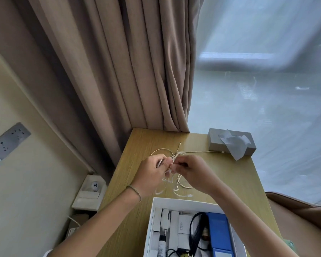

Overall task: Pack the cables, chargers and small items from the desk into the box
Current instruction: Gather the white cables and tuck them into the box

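— White cable [176,184] tangled mid-frame on the wooden desk [230,182], pinched by both the left hand [152,173] and right hand [191,173]. Anything nearby?
— Grey tissue box [232,143] upper right of it. White box [156,219] at bottom holds a 120W charger [183,227], black cable [195,232], and blue case [219,232].

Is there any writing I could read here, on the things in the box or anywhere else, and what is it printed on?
"120W": on a white charger in the box, printed sideways.
Dark markings on the white tube-like item in the box: too blurred to read.
Tissue box, blue case, wall socket panel: no text that I can make out.
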Demonstrator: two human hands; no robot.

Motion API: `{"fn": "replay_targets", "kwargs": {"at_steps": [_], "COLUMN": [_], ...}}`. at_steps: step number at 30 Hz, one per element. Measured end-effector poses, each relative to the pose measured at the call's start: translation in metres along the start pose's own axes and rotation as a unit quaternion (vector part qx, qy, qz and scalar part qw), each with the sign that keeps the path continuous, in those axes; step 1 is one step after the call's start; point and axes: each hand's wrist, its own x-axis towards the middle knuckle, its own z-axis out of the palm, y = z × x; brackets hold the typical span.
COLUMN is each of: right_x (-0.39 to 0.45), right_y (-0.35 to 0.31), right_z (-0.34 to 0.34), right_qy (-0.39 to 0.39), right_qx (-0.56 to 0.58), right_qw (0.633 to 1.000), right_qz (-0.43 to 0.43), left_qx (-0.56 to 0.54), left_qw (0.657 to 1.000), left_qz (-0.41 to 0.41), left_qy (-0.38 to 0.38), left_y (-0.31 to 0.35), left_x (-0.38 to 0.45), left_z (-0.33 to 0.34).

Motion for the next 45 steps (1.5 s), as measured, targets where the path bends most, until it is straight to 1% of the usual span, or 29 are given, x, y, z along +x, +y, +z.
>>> {"fn": "replay_targets", "kwargs": {"at_steps": [2,3,5,6,8,9,11,14,15,17,19,20,21,22,23,25,26,27,28,31,33,34,35,37,40,42,43,45], "right_x": [0.000,0.000,-0.002,-0.004,-0.006,-0.006,-0.006,-0.010,-0.012,-0.015,-0.015,-0.015,-0.014,-0.014,-0.014,-0.016,-0.017,-0.019,-0.020,-0.021,-0.018,-0.016,-0.015,-0.011,-0.009,-0.010,-0.011,-0.012], "right_y": [0.005,0.008,0.013,0.016,0.026,0.032,0.045,0.067,0.073,0.081,0.081,0.079,0.077,0.076,0.076,0.078,0.080,0.083,0.085,0.083,0.069,0.060,0.049,0.031,0.010,-0.001,-0.005,-0.012], "right_z": [-0.005,-0.008,-0.013,-0.016,-0.022,-0.025,-0.030,-0.036,-0.038,-0.041,-0.045,-0.047,-0.048,-0.049,-0.050,-0.051,-0.051,-0.051,-0.051,-0.046,-0.036,-0.029,-0.022,-0.010,-0.003,-0.003,-0.004,-0.006], "right_qy": [0.011,0.005,-0.022,-0.032,-0.036,-0.034,-0.034,-0.032,-0.024,-0.005,0.001,0.006,0.013,0.018,0.020,0.007,-0.001,-0.005,-0.002,0.024,0.006,-0.015,-0.038,-0.079,-0.120,-0.114,-0.097,-0.037], "right_qx": [0.025,0.038,0.046,0.045,0.045,0.037,-0.014,-0.060,-0.061,-0.034,0.055,0.110,0.156,0.185,0.191,0.145,0.113,0.090,0.075,0.035,0.015,0.003,-0.010,-0.031,-0.023,0.021,0.053,0.125], "right_qw": [0.999,0.999,0.998,0.998,0.998,0.998,0.998,0.994,0.993,0.993,0.991,0.987,0.981,0.977,0.976,0.985,0.989,0.991,0.991,0.993,0.995,0.996,0.997,0.995,0.992,0.993,0.993,0.991], "right_qz": [0.016,0.021,0.023,0.023,0.025,0.028,0.041,0.080,0.096,0.116,0.119,0.116,0.112,0.108,0.103,0.096,0.097,0.102,0.107,0.110,0.098,0.085,0.071,0.046,0.002,-0.023,-0.032,-0.032], "left_qx": [0.001,0.004,-0.011,-0.035,-0.117,-0.163,-0.240,-0.339,-0.343,-0.307,-0.288,-0.295,-0.314,-0.344,-0.386,-0.475,-0.500,-0.501,-0.477,-0.314,-0.192,-0.137,-0.094,-0.050,-0.005,0.017,0.007,-0.039], "left_qw": [0.999,0.999,0.999,0.999,0.991,0.983,0.963,0.929,0.927,0.939,0.945,0.942,0.933,0.917,0.892,0.830,0.806,0.796,0.803,0.860,0.895,0.911,0.927,0.953,0.976,0.985,0.989,0.995], "left_qz": [-0.003,-0.006,-0.017,-0.031,-0.067,-0.084,-0.106,-0.108,-0.106,-0.108,-0.114,-0.117,-0.123,-0.134,-0.152,-0.198,-0.214,-0.223,-0.224,-0.193,-0.168,-0.151,-0.131,-0.088,-0.042,-0.033,-0.038,-0.037], "left_qy": [-0.035,-0.040,-0.028,-0.015,0.010,0.023,0.058,0.102,0.108,0.108,0.101,0.109,0.127,0.152,0.177,0.217,0.235,0.255,0.279,0.353,0.366,0.357,0.339,0.286,0.214,0.168,0.142,0.082], "left_y": [-0.003,-0.005,-0.007,-0.008,-0.010,-0.011,-0.013,-0.015,-0.016,-0.018,-0.019,-0.019,-0.020,-0.022,-0.023,-0.029,-0.033,-0.037,-0.040,-0.045,-0.043,-0.042,-0.039,-0.032,-0.016,-0.010,-0.007,-0.001], "left_x": [-0.002,-0.002,0.000,0.003,0.008,0.010,0.013,0.017,0.017,0.016,0.011,0.010,0.009,0.009,0.010,0.012,0.013,0.013,0.013,0.015,0.016,0.017,0.017,0.016,0.009,0.004,0.001,-0.006], "left_z": [0.000,-0.002,-0.008,-0.013,-0.025,-0.030,-0.043,-0.067,-0.074,-0.083,-0.083,-0.081,-0.080,-0.081,-0.085,-0.100,-0.108,-0.115,-0.118,-0.108,-0.087,-0.076,-0.064,-0.040,-0.010,0.005,0.011,0.020]}}
